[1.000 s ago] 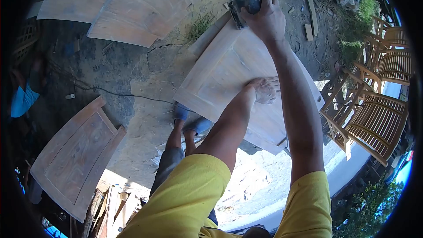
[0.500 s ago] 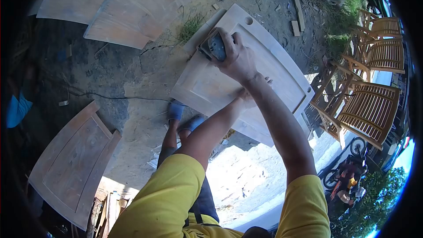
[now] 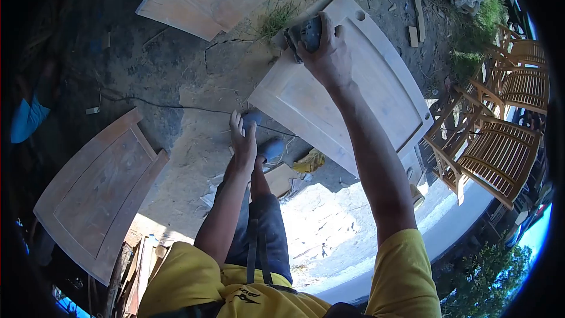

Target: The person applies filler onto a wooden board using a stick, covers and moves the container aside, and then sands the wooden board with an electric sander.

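My right hand (image 3: pixel 327 59) is wrapped round a dark power sander (image 3: pixel 306 35), which rests at the upper left edge of a pale wooden panel (image 3: pixel 353 88). The panel has a recessed centre, a curved outer edge and round holes near two corners. My left hand (image 3: pixel 243 138) is off the panel, to its lower left above my feet, with its fingers apart and nothing in it. A dark cord (image 3: pixel 194 108) runs over the ground and passes near my left hand and the panel's lower edge.
Another panel (image 3: pixel 100 200) lies at the left, and more panels (image 3: pixel 206 0) are at the top. Slatted wooden chairs (image 3: pixel 497 153) stand at the right. Scrap wood (image 3: pixel 138 277) is at the lower left. A person in a blue garment (image 3: pixel 28 119) is at the far left.
My left hand has left the panel and moved left, towards my body. The sander, in my right hand, went from the panel's top corner down its left edge, then slightly back up.
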`<state>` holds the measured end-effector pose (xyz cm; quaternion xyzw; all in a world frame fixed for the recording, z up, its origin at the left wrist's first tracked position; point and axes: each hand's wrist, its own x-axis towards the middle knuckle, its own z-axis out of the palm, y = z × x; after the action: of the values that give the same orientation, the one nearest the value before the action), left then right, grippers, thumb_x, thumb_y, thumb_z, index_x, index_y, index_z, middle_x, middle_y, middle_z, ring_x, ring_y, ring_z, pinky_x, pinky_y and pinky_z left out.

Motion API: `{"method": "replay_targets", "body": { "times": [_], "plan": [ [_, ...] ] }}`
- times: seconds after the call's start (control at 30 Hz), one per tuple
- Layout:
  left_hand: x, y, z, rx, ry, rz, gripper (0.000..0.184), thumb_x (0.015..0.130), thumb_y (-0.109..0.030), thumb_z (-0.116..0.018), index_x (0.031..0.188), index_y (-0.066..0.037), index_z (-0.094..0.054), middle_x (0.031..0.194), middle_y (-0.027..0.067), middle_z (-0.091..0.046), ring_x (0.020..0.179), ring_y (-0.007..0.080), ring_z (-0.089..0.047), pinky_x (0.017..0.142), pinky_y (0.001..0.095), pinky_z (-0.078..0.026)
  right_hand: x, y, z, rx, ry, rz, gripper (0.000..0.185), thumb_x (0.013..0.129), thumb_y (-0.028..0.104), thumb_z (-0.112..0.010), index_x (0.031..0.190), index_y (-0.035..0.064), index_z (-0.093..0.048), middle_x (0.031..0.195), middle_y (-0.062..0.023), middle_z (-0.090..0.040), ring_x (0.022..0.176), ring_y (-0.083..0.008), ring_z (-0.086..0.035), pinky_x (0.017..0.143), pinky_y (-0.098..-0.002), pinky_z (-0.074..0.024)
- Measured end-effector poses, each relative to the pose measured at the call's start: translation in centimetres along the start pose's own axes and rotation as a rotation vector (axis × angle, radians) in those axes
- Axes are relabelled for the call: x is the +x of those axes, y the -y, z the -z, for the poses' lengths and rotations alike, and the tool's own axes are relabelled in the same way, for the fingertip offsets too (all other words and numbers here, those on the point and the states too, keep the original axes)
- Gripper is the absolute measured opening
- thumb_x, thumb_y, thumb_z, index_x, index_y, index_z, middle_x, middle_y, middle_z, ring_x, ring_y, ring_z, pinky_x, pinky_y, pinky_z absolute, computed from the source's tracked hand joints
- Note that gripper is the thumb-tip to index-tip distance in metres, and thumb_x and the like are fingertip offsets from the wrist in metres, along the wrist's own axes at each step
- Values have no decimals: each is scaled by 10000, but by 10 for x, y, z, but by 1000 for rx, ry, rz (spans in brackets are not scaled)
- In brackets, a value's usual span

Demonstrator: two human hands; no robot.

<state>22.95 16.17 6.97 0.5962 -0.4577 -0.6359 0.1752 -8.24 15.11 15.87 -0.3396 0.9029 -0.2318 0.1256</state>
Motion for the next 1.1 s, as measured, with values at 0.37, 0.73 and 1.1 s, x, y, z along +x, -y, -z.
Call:
{"method": "replay_targets", "body": {
  "times": [0.37, 0.73, 1.1],
  "plan": [
    [33, -14, -14, -323, 427, 298, 489, 1018, -141, -683, 1433, 6, -471, 1398, 170, -557, 1362, 286, -560, 1224, 499, -437, -73, 22, -7, -96, 111, 101, 876, 798, 353, -868, 1555, 189, -459, 1132, -193, -629, 851, -428, -726, 710, -531, -630],
    [47, -27, 3, -732, 519, 577, 1163, 1008, -850, -269, 1668, 93, -106, 1733, 304, -176, 1629, 418, -171, 1338, 545, -151, -68, 24, -21, -46, -47, 0, 885, 813, 370, -843, 1564, 154, -428, 1185, -255, -601, 873, -483, -714, 743, -562, -608],
    [52, -33, 12, -624, 549, 589, 1302, 924, -937, -345, 1673, 96, -88, 1745, 277, -189, 1641, 370, -157, 1336, 484, -92, -230, 32, -23, 18, 101, -130, 921, 759, 278, -878, 1561, 214, -430, 1231, -198, -593, 962, -419, -740, 724, -516, -636]
  ]
}}
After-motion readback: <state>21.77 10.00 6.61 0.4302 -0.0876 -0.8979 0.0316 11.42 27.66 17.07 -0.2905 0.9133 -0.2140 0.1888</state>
